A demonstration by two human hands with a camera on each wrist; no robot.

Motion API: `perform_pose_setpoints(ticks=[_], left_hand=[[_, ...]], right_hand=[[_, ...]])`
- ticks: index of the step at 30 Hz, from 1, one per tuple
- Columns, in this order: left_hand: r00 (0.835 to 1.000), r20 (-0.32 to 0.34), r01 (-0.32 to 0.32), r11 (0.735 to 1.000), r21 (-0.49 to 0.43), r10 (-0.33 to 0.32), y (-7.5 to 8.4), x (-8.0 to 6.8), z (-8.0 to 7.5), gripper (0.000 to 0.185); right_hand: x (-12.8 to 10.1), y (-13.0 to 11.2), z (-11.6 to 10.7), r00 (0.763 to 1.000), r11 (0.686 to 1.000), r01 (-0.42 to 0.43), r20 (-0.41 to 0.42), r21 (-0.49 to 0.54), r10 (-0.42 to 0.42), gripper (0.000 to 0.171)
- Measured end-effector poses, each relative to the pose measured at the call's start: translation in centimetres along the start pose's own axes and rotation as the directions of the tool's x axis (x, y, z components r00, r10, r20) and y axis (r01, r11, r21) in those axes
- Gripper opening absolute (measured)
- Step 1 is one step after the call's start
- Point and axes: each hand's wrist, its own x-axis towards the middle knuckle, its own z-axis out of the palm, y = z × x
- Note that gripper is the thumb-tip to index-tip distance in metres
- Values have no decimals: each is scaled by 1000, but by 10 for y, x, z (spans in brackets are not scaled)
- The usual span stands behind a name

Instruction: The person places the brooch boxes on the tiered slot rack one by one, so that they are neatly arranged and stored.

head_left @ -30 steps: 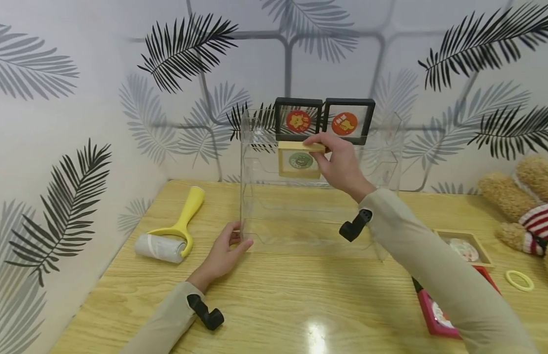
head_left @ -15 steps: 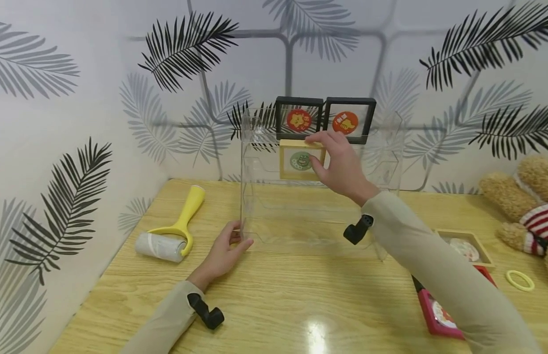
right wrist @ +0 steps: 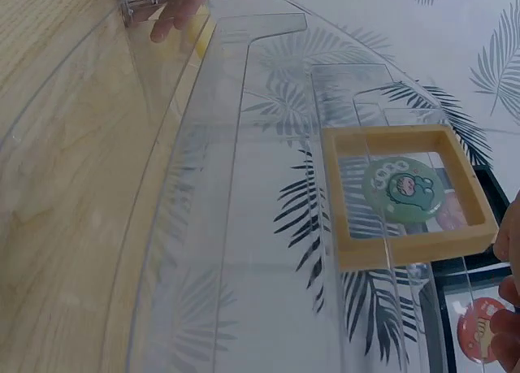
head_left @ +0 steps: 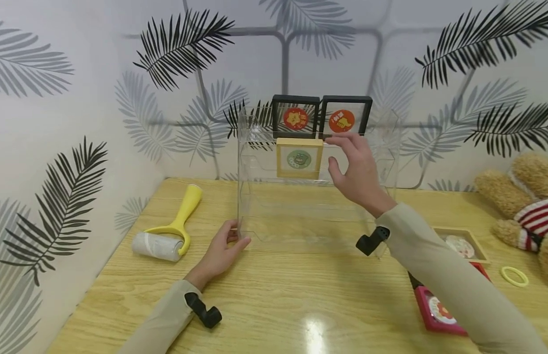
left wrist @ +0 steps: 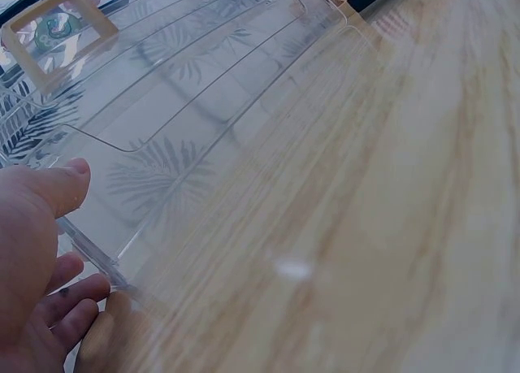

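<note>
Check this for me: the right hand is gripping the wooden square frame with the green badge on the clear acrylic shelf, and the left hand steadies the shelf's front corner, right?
Not quite. In the head view the right hand is off the wooden square frame with the green badge, fingers spread just to its right; the frame stands alone on the clear acrylic shelf. The left hand does steady the shelf's front corner.

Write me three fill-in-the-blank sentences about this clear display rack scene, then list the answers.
1. The frame with the green badge on the clear rack is made of ____.
2. The left hand holds the rack's front ____ corner.
3. The two frames on the rack's top level are coloured ____.
4. The lint roller on the table has a ____ handle.

Missing words: wood; left; black; yellow
</note>
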Motion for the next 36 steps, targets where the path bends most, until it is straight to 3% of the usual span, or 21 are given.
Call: perform_pose_setpoints(ticks=[3,7,14,23,27,31,34,36], left_hand=[[1000,5,-8,1000,15,8,2,-1,0,47],[1000,-6,-22,999,32,23,-13,4,1,49],[1000,3,2,1000,4,-2,13,-3,-2,48],[999,16,29,1000,-10,-29,10,-3,-2,49],[1000,11,23,1000,-8,-23,11,-2,-1,49],[1000,5,16,1000,-5,-16,13,-3,0,48],[1000,6,13,1000,-6,-13,13,-2,1,48],[1000,8,14,1000,-4,-14,14,-2,1,48]], right_hand=[[-3,4,-12,999,1000,-16,-31,4,16,27],[-4,12,-33,996,999,-39,-81,-4,38,24],[-19,30,-65,985,989,-136,-120,-61,128,22],[-49,56,-90,984,973,-166,-92,-161,152,21],[-61,68,-100,985,968,-172,-59,-185,163,19],[-78,85,-108,985,963,-157,36,-218,169,16],[-92,101,-115,967,950,-185,127,-250,222,15],[-102,112,-120,940,935,-233,186,-268,287,14]])
